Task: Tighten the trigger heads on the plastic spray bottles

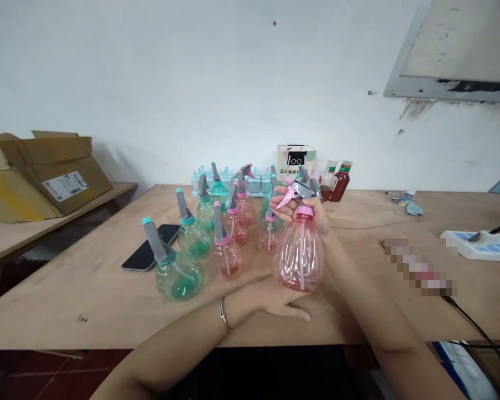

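Observation:
A pink translucent spray bottle (pixel 300 255) stands upright on the wooden table (pixel 87 289) in front of me. My right hand (pixel 312 214) is closed around its neck and grey-pink trigger head. My left hand (pixel 270 300) lies at the bottle's base, fingers curved against its underside, a bracelet on the wrist. To the left stand several more spray bottles: green ones such as the nearest (pixel 175 269) and pink ones (pixel 227 253), in rows reaching back toward the wall.
A dark phone (pixel 144 253) lies behind the green bottles. Two sauce bottles (pixel 335 180) and a small box (pixel 295 158) stand by the wall. A white power strip (pixel 483 244) with a cable sits right. Cardboard boxes (pixel 37 172) rest on a side table left.

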### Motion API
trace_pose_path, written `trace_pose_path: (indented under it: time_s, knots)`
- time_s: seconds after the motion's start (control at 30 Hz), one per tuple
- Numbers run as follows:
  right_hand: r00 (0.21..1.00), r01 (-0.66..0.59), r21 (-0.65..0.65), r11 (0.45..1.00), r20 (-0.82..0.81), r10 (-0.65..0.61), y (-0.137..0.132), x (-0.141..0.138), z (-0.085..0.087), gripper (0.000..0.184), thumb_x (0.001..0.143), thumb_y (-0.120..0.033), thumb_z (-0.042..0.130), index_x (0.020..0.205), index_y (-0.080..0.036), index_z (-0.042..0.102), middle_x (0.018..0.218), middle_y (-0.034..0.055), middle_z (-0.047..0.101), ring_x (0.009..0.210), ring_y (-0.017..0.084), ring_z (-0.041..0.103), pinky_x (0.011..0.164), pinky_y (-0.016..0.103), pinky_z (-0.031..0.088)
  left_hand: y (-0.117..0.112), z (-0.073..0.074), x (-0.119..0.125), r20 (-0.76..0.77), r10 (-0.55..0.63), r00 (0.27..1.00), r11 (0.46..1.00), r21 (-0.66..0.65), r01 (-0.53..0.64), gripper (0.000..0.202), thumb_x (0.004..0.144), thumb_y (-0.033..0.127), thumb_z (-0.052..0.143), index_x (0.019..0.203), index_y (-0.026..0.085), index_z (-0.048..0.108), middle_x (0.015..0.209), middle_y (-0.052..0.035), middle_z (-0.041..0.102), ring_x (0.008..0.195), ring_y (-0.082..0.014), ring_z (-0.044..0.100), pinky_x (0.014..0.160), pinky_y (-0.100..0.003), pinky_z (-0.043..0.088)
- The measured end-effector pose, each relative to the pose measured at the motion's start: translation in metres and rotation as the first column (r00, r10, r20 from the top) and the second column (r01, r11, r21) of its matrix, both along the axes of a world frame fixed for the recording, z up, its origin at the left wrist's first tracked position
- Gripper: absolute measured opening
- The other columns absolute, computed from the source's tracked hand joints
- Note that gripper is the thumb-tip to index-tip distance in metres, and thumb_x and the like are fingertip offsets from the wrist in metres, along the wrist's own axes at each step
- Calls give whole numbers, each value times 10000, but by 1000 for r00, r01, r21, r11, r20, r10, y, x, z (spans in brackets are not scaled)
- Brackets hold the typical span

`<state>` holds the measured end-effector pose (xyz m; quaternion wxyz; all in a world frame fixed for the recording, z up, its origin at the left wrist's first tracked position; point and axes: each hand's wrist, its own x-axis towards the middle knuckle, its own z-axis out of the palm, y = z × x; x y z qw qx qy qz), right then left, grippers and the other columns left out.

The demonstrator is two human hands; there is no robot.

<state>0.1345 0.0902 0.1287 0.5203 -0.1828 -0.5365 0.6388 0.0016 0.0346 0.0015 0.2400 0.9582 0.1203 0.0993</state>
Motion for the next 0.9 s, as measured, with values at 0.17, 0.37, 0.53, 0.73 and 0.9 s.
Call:
trace_pose_path:
  time_s: [0.17,0.37,0.53,0.73,0.9]
  knots:
    - [1000,10,55,998,-28,-8,14,3,16,457,662,-382,510,1070,-215,627,950,61,748,1079,275,663,977,523,526,-4,5,-1,-51,53,997,998,45,-51,721,930,643,439,1516,242,318,1592,-69,286,1478,-249,253,1206,-435,196]
    - [998,60,44,997,3,-60,20,5,9,393,635,-367,532,977,-209,640,864,61,730,1042,291,666,945,506,548,-6,8,-1,-59,71,996,997,43,-69,748,915,676,430,1505,223,344,1587,-76,295,1474,-265,261,1193,-448,227]
    - [1000,-14,53,999,3,14,13,6,11,302,627,-388,563,857,-199,617,779,76,693,971,298,675,849,458,579,-6,7,0,-84,78,993,997,-7,-79,774,900,668,475,1513,217,331,1560,-101,355,1436,-294,342,1168,-448,290]
    - [998,-51,132,990,-23,54,11,6,13,127,616,-302,549,695,-219,494,632,46,599,761,255,664,652,374,582,-4,2,1,-37,61,997,998,-9,-61,731,912,606,520,1505,213,351,1580,-98,307,1463,-276,287,1203,-413,234]
    - [997,-27,126,992,-75,37,12,5,11,105,608,-284,521,682,-215,493,645,51,603,811,265,674,701,390,578,-4,2,1,-16,39,999,999,-3,-39,733,920,581,525,1500,163,360,1588,-115,276,1478,-258,249,1221,-387,200]
